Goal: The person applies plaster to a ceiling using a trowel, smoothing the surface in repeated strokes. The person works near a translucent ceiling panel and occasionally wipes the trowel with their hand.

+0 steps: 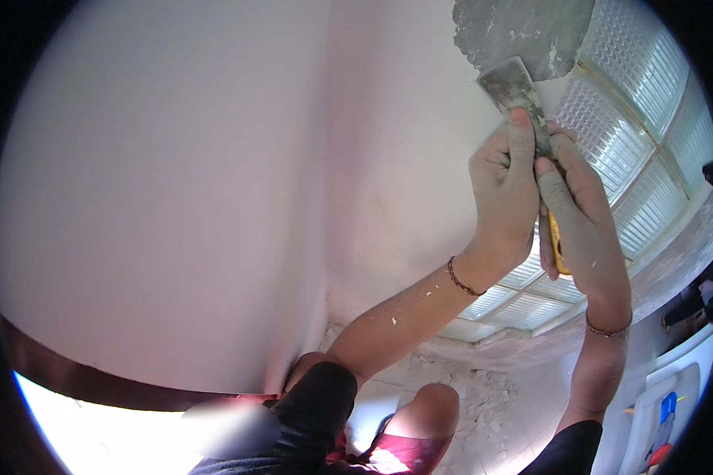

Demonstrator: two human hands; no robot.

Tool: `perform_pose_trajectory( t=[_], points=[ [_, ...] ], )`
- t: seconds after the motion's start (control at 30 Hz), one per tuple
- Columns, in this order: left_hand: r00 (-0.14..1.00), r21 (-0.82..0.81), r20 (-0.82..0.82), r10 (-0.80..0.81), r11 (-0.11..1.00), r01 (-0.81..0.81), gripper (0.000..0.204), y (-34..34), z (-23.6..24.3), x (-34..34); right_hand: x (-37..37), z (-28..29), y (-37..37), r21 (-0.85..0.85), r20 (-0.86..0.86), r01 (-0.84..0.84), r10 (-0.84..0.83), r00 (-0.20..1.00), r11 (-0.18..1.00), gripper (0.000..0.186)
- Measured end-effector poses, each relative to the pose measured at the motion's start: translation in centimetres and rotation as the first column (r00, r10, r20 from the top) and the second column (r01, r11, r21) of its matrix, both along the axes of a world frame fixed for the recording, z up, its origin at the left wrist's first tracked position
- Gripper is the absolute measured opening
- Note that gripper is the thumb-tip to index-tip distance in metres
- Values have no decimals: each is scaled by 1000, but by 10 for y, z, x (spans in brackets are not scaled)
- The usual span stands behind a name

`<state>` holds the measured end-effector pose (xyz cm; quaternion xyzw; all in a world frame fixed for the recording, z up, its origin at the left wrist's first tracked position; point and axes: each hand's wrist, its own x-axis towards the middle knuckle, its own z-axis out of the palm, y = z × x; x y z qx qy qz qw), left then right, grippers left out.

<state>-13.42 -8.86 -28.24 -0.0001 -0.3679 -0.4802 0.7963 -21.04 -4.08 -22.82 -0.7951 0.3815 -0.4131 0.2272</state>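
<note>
A putty knife (520, 89) with a wide, smeared metal blade is held up near the white wall (420, 103). Its yellow handle (557, 241) shows in part below my right hand (585, 202), whose fingers are closed around it. My left hand (505, 174) is closed too, its thumb laid along the base of the blade. Grey dust coats both hands. Just beyond the blade, a rough-edged patch of grey filler (527, 36) covers part of the wall. Whether the blade touches the wall I cannot tell.
A glass-block window (634, 119) lies to the right, above a rough sill (673, 269). Rubble (483, 396) is strewn on the floor below. At lower right stands a white container (650, 412) with a blue object (669, 406) in it. A wall corner (348, 158) runs through the middle.
</note>
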Motion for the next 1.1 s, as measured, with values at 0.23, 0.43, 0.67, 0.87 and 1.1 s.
perform_pose_trajectory(
  t=[0.23, 0.43, 0.67, 0.87, 1.1],
  points=[
    [994, 49, 17, 109, 993, -110, 52, -3, 3, 9, 6, 1, -3, 13, -17, 34, -33, 999, 999, 30],
    [998, 56, -53, 36, 998, -33, 52, 2, 7, 8, -6, 4, -5, 43, 1, -155, 156, 988, 987, 28],
    [975, 62, -80, -208, 975, 213, 55, 15, 4, 3, -19, -6, 2, 87, -12, -78, 79, 997, 993, 31],
    [1000, 33, -16, -2, 999, 3, 52, 14, 10, 8, -8, 8, 13, 48, -75, -108, 112, 991, 993, 31],
    [1000, 74, 4, 18, 997, -19, 55, 12, 15, 18, 12, 4, 2, -193, -110, -45, 24, 994, 980, 27]
  ],
)
